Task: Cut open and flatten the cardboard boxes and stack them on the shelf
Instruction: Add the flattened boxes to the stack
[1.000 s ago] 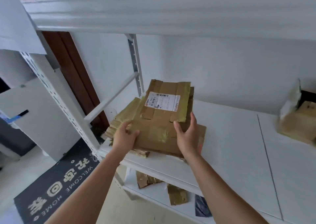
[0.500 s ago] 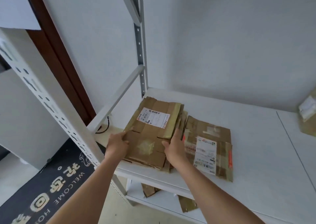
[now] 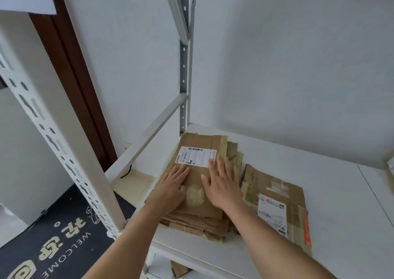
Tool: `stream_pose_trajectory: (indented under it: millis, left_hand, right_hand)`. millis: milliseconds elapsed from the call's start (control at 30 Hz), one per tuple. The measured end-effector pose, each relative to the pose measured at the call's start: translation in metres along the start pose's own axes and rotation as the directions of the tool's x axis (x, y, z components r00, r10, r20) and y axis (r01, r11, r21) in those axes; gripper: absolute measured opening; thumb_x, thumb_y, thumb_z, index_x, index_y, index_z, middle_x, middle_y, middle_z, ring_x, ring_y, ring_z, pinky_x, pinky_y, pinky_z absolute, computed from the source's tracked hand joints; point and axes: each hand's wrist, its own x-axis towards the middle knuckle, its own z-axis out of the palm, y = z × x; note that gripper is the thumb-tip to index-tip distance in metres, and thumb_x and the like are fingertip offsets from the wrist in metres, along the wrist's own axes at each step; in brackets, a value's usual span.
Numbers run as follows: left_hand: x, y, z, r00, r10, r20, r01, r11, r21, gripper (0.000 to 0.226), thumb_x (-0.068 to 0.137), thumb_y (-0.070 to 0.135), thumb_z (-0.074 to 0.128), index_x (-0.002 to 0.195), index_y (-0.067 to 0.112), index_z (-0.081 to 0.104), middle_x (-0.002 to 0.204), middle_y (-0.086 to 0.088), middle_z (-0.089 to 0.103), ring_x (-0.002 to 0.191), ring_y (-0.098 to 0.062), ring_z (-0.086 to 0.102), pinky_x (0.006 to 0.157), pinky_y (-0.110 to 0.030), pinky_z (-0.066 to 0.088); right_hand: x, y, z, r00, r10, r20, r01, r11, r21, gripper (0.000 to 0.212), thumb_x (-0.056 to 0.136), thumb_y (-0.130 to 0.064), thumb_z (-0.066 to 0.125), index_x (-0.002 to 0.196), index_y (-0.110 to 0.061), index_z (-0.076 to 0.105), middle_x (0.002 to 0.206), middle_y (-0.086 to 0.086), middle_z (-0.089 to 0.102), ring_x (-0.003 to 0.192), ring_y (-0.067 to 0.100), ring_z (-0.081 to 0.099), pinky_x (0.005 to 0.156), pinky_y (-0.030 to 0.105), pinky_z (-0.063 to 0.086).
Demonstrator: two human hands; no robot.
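While both hands, left hand (image 3: 173, 188) and right hand (image 3: 221, 185), press flat with fingers straight on the flattened cardboard stack (image 3: 198, 193) at lower centre on the shelf (image 3: 319, 193), judged light, stiff, slide-prone; grip the edges.

Both forearms are bare, no sleeves in view. The left hand (image 3: 173, 190) and right hand (image 3: 221, 185) wear no gloves, rings or watch.

Left hand (image 3: 173, 186), right hand (image 3: 221, 185) flat, palms down, fingers extended
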Motion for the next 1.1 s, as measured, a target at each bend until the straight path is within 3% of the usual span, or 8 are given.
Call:
stream_pose_trajectory:
  millis: [67,133,267,433,533,700,867,1100]
  left_hand:
    - [0.002,-0.007,0.012,0.999,-0.012,-0.041,0.014,0.998,0.068,0.059,0.105,0.047,0.023,0.156,0.030,-0.002,0.154,0.019,-0.015,0.149,-0.004,-0.012,0.119,-0.025,-0.010]
    - [0.002,-0.011,0.021,0.998,0.001,-0.058,0.009,0.984,0.177,0.066,0.100,0.060,0.015,0.154,0.031,-0.008,0.154,0.017,-0.020,0.146,-0.002,-0.017,0.117,-0.025,-0.013]
    - [0.006,-0.012,0.021,1.000,-0.014,0.010,0.011,0.970,0.244,0.068,0.099,0.063,0.013,0.156,0.031,-0.007,0.159,0.012,-0.019,0.146,-0.004,-0.020,0.118,-0.027,-0.013]
    - [0.011,0.010,-0.003,0.981,-0.123,0.150,0.070,0.944,0.321,0.068,0.102,0.058,0.019,0.158,0.025,-0.002,0.164,0.005,-0.010,0.151,-0.012,-0.010,0.123,-0.037,-0.003]
    - [0.010,0.032,-0.018,0.978,-0.181,0.100,0.130,0.915,0.382,0.068,0.103,0.054,0.021,0.158,0.019,0.000,0.166,-0.001,-0.004,0.152,-0.015,-0.007,0.123,-0.041,-0.001]
    - [0.011,0.085,-0.025,0.996,-0.087,0.014,0.079,0.951,0.300,0.066,0.103,0.051,0.018,0.157,0.020,-0.006,0.164,-0.006,-0.013,0.151,-0.022,-0.014,0.121,-0.047,-0.005]
    - [0.043,0.200,0.001,0.986,0.124,0.114,-0.144,0.972,0.187,0.065,0.105,0.044,0.026,0.156,0.024,-0.010,0.164,-0.003,-0.015,0.151,-0.021,-0.013,0.122,-0.050,-0.001]
    - [0.042,0.381,0.094,0.895,0.358,0.267,-0.378,0.926,0.026,0.070,0.104,0.046,0.031,0.157,0.023,-0.008,0.165,-0.008,-0.009,0.152,-0.022,-0.004,0.120,-0.052,0.007]
  right_hand:
    - [0.010,0.012,0.016,0.998,0.034,0.054,-0.033,0.999,-0.010,0.070,0.098,-0.063,0.006,0.155,-0.029,-0.017,0.159,0.004,-0.031,0.146,0.022,-0.029,0.119,0.047,-0.017]
    - [0.012,0.017,0.029,0.998,0.036,0.046,-0.036,0.999,-0.006,0.072,0.096,-0.066,0.004,0.155,-0.029,-0.017,0.159,0.003,-0.031,0.147,0.022,-0.028,0.117,0.046,-0.020]
    - [0.016,0.018,0.034,0.996,0.045,0.082,-0.044,0.999,-0.011,0.073,0.096,-0.065,0.004,0.155,-0.027,-0.016,0.159,0.003,-0.031,0.147,0.023,-0.027,0.113,0.045,-0.022]
    - [0.021,0.016,-0.008,0.929,0.054,0.367,-0.050,0.999,-0.022,0.070,0.101,-0.060,0.015,0.155,-0.030,-0.017,0.158,0.000,-0.034,0.146,0.022,-0.030,0.117,0.050,-0.018]
    - [0.005,0.023,-0.032,0.954,0.004,0.299,0.006,0.999,-0.032,0.069,0.099,-0.065,0.012,0.155,-0.034,-0.013,0.160,-0.002,-0.028,0.146,0.023,-0.029,0.115,0.052,-0.019]
    - [-0.047,0.073,-0.071,0.997,0.012,0.081,-0.005,0.996,-0.085,0.065,0.101,-0.060,0.013,0.156,-0.035,-0.010,0.162,-0.004,-0.024,0.147,0.025,-0.027,0.113,0.054,-0.021]
    - [-0.113,0.172,-0.121,0.961,0.275,0.010,-0.275,0.961,-0.034,0.063,0.104,-0.053,0.018,0.156,-0.033,-0.009,0.162,0.000,-0.024,0.148,0.028,-0.024,0.115,0.055,-0.016]
    - [-0.229,0.334,-0.175,0.792,0.609,-0.054,-0.603,0.792,0.091,0.063,0.105,-0.048,0.025,0.157,-0.032,-0.007,0.164,0.001,-0.018,0.150,0.029,-0.018,0.118,0.056,-0.006]
